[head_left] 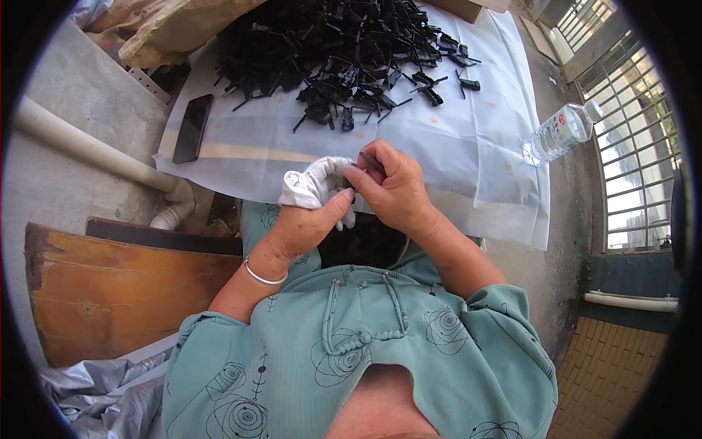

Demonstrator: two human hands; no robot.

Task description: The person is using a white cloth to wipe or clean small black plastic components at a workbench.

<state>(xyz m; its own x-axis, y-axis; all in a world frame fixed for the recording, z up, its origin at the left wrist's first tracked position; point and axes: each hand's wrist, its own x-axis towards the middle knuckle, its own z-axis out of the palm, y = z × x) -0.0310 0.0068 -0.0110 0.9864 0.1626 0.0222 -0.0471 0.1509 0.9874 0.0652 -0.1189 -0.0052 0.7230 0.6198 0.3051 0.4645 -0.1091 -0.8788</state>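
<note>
My left hand [311, 208] has a white glove [306, 187] over part of the fingers, with the thumb bare. It is closed, pinching a small black plastic part that mostly hides behind the thumb. Against it, my right hand [398, 192] is bare and closed, its fingers curled round a dark, thin, flat-looking piece [371, 164] whose kind I cannot make out. Both hands meet over my lap, at the near edge of the table. Beyond them lies a big heap of small black plastic parts [322, 51] with thin stems, several scattered along its near side.
White plastic sheeting [439, 157] covers the table. A dark phone [193, 129] lies at its left edge, and a clear bottle [559, 134] is at the right. A brown bag [179, 33] and a pipe [95, 150] are on the left, above a wooden board [131, 293].
</note>
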